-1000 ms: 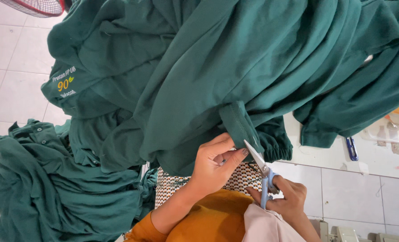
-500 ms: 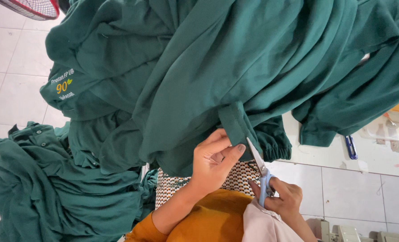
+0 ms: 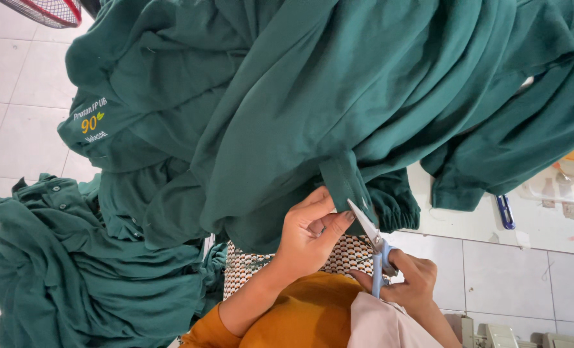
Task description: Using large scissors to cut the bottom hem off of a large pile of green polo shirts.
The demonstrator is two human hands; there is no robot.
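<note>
Since the earlier frame, the left hand (image 3: 309,235) has shifted little along the hem, and the blades of the snips (image 3: 372,248) now lie closer to its thumb. Left grip: fingers pressed together, pinching the edge of the green garment (image 3: 338,96) at a narrow strap-like tab (image 3: 343,180) that hangs from the fabric. Right hand (image 3: 408,283): fingers curled shut around the light-blue handles of the snips, blade tips pointing up at the base of the tab, just beside the left thumb. Whether the blades touch the cloth cannot be told.

The garment hangs in heavy folds across the upper view, one gathered cuff (image 3: 396,206) just right of the tab. A second heap of green garments (image 3: 74,270) lies on the white tiled floor (image 3: 9,116) at left. A blue-handled tool (image 3: 506,211) rests on the white counter (image 3: 480,225) at right, well apart from both hands.
</note>
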